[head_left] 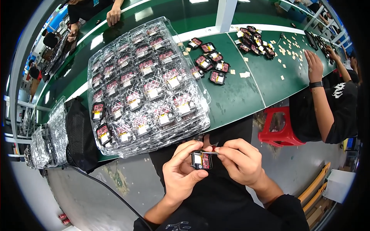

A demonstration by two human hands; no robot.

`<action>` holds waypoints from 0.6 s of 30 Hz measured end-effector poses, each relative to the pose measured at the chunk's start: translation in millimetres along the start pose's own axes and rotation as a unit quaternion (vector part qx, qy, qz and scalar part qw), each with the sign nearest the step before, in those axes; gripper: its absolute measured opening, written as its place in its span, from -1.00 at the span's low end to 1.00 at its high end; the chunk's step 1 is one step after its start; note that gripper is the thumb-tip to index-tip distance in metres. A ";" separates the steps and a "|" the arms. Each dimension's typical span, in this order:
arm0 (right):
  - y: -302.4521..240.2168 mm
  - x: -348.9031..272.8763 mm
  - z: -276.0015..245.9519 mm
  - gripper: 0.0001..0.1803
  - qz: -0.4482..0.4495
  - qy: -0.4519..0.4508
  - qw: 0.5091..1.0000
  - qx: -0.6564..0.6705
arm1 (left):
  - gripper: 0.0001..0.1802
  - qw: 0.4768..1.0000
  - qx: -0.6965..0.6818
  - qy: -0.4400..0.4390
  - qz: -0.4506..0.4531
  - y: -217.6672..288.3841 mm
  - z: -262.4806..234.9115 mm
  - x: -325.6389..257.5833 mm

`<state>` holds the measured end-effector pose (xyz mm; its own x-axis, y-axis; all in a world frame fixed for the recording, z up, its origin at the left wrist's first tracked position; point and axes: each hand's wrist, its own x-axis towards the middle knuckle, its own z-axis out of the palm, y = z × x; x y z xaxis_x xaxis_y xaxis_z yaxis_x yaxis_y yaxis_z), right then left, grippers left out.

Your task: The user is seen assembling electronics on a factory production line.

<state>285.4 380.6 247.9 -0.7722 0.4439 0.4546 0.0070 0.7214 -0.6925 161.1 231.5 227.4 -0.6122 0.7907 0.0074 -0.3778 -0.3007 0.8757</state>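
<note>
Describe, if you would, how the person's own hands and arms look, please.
The left hand and right hand are both bare, without gloves, and no watch, ring or bracelet shows on either. Black sleeves cover the arms farther back, leaving the wrists uncovered. The dark top carries a pale outlined print at the picture's lower edge.
</note>
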 end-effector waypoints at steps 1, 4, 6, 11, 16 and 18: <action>-0.4 0.0 -0.2 -0.69 0.001 -0.001 1.000 0.000 | -0.25 1.000 0.000 0.001 -0.001 0.1 0.0 -0.3; -1.4 -0.5 -1.0 -0.69 0.003 -0.002 1.000 0.010 | -0.25 1.000 -0.008 0.005 -0.007 1.2 0.5 -1.1; -0.8 -1.9 -0.8 -0.69 0.007 -0.007 1.000 0.008 | -0.25 1.000 -0.007 -0.003 -0.006 1.5 0.3 -1.4; -0.9 -3.0 3.2 -0.70 0.002 -0.006 1.000 0.003 | -0.25 1.000 0.003 -0.004 -0.014 2.5 -1.2 -2.5; -6.4 -3.3 4.7 -0.70 -0.033 -0.004 0.997 -0.073 | -0.27 1.000 0.030 0.002 -0.008 5.1 -2.1 -3.6; -7.3 -0.1 3.4 -0.68 -0.042 -0.026 0.996 -0.076 | -0.28 0.998 0.058 0.008 -0.009 10.2 -2.6 -4.3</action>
<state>283.3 373.4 251.0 -0.8060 0.3540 0.4744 0.0350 0.8286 -0.5588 158.1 223.7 235.1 -0.6174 0.7865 -0.0148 -0.3057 -0.2227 0.9257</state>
